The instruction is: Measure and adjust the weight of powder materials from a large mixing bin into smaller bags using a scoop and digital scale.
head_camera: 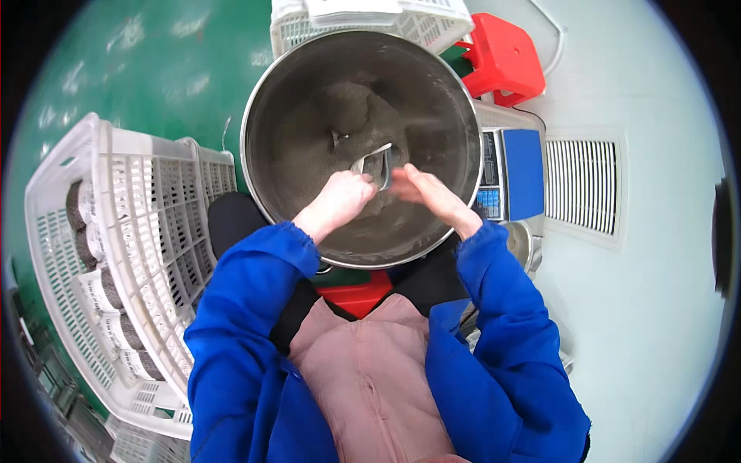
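Note:
A large round metal pot (428, 237) stands in front of me, with grey-brown powder (347, 104) inside. Over the pot, my left hand (350, 194) is closed on the near left edge of a small open bag (379, 165), which looks clear or silvery. Some grey material shows in the bag's mouth. Just right of the bag is my right hand (425, 191), its fingers extended and blurred; whether the fingertips touch the bag cannot be told. A small metal-looking thing (337, 138) pokes out of the powder, left of the bag.
At left, a white plastic crate (133, 260) holds several packed bags of grainy material. Another white crate (289, 32) adjoins the pot's far rim. A red plastic stool (509, 58) and a digital scale (523, 173) are at right, with a metal container (521, 243) below the scale.

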